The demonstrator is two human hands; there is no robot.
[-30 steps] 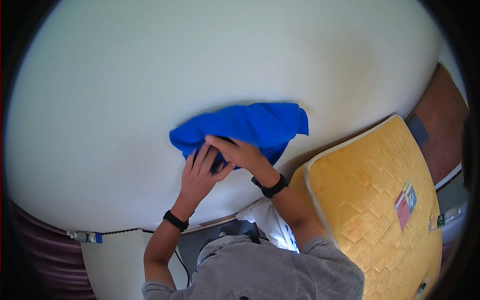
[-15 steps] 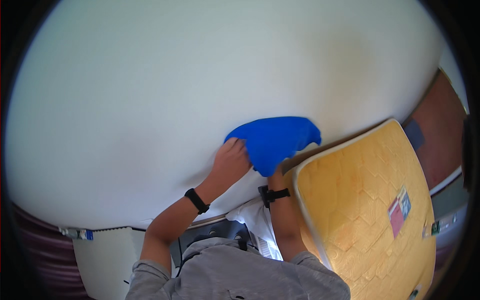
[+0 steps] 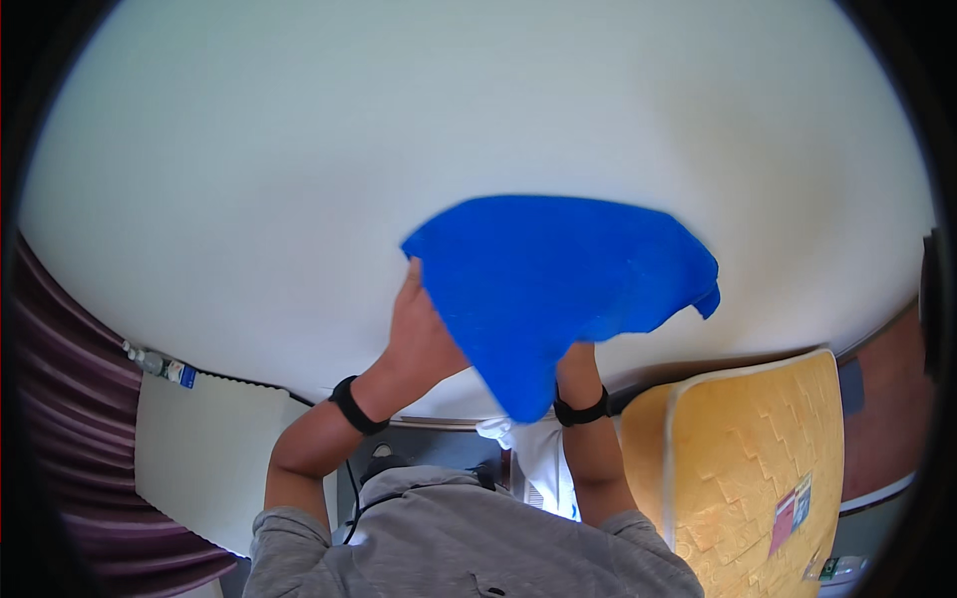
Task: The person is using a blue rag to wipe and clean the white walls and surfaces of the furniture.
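Blue cloth [image 3: 558, 269] hides most fingers of L hand [image 3: 424, 337], R hand [image 3: 579, 354]; can't tell either grip. Corner [image 3: 525, 404] drooping by R wristband [image 3: 588, 410] cd snag.

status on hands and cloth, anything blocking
Left hand at left edge of partly spread blue cloth. Right hand mostly covered by cloth. Yellow quilted mattress off right, apart.
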